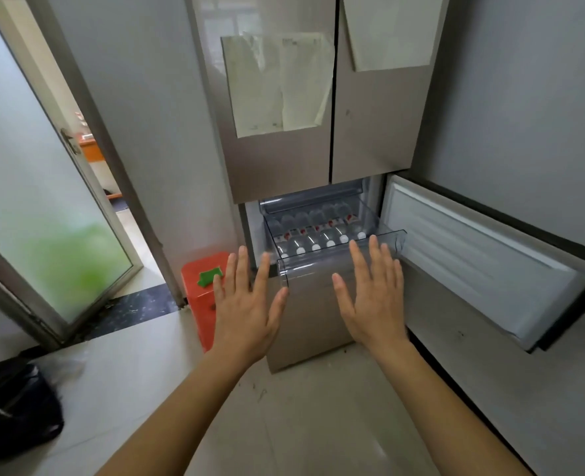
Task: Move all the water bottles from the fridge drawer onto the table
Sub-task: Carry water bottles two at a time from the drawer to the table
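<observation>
Head view: the clear plastic fridge drawer stands pulled out below the beige double-door fridge. Inside it lie clear water bottles with white caps and red labels, side by side, caps toward the drawer's front. The left hand and right hand hover before the drawer's front wall, fingers spread wide, holding nothing. An orange box stands left of the drawer.
</observation>
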A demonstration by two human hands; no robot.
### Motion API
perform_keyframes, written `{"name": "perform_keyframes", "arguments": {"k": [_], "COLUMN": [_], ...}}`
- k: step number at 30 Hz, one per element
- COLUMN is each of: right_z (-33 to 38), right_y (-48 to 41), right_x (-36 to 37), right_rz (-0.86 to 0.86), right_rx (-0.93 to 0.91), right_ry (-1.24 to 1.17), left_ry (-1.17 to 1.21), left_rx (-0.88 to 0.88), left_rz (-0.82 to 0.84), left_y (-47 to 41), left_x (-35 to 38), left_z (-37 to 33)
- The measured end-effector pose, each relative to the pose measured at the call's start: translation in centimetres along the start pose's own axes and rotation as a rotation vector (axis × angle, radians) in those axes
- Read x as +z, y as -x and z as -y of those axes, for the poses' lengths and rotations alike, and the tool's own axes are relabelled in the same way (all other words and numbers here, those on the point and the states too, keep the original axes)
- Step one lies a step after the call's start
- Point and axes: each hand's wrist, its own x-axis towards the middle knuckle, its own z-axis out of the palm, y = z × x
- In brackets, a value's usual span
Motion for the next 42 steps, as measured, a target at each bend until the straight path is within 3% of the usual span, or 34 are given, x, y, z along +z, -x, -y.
{"name": "perform_keyframes", "arguments": {"k": [18, 27, 34, 42], "right_z": [-15.1, -20.7, -22.9, -23.5], "right_y": [-24.6, -31.5, -36.3, -37.1], "right_x": [14.3, 23.6, 31.1, 35.8], "right_rz": [0.373, 0.775, 1.136, 1.39], "right_rx": [0.145, 0.063, -0.07, -0.11], "right_ry": [0.155, -0.028, -0.147, -0.129], "left_ry": [0.034, 0.066, 0.121, 0.181], "left_rx": [0.077, 0.044, -0.157, -0.252], "left_rz": [0.409, 0.704, 0.908, 0.975], "left_y": [-28.6, -32.7, -35.0, -36.0], "left_x": [21.2, 30.9, 36.4, 40.3], "left_z": [-2.9, -2.4, -2.8, -2.8]}}
